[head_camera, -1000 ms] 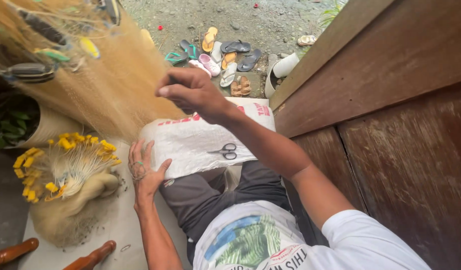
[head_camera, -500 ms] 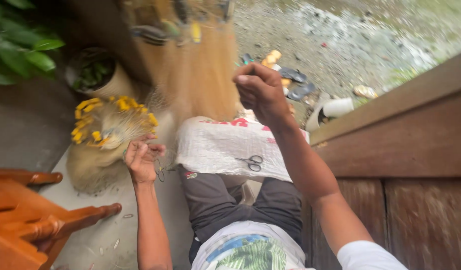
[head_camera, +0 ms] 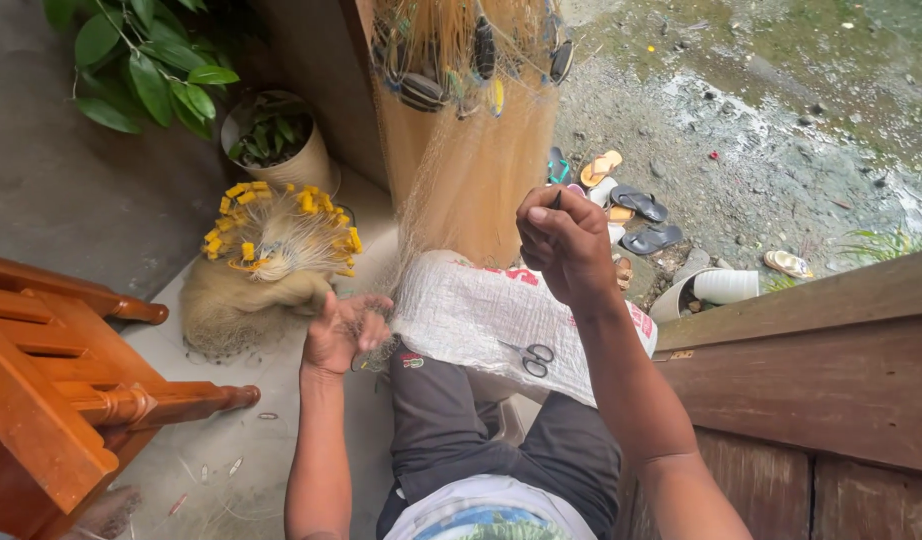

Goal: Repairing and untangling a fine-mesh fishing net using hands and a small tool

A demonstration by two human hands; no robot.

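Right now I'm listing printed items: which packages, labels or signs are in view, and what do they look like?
Woven sack: flat across the person's lap, white with red print at its edges, scissors lying on it.
Small label: on the dark trousers beside the sack, multicoloured.

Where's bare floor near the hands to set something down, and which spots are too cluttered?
Bare concrete lies between the wooden chair and the left hand, below the heap of net with yellow floats. The white sack is bare left of the scissors. It is crowded around the hanging net, the right hand and the sandals.
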